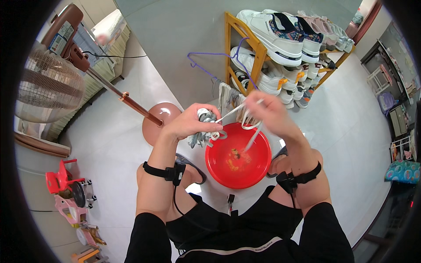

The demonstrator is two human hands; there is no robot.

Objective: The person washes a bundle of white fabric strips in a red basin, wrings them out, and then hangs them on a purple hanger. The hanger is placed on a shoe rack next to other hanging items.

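My left hand (pixel 197 122) is closed around a bundle of white and grey shoelaces (pixel 204 126), held just left of and above a red plastic basin (pixel 212 164). From the bundle a white lace (pixel 232 112) runs taut to my right hand (pixel 267 110), which is blurred and grips it above the basin's far edge. A loop and a loose end hang below my right hand over the basin. Behind my hands, a purple clothes hanger (pixel 210 54) leans by the shoe rack, with more laces (pixel 226 97) hanging on it. How it is supported is unclear.
A wooden rack (pixel 260 49) filled with shoes (pixel 276 39) stands beyond the basin. At the left is a pedestal fan, its round base (pixel 154 131) on the floor near my left hand. A red child's chair (pixel 61 179) stands farther left.
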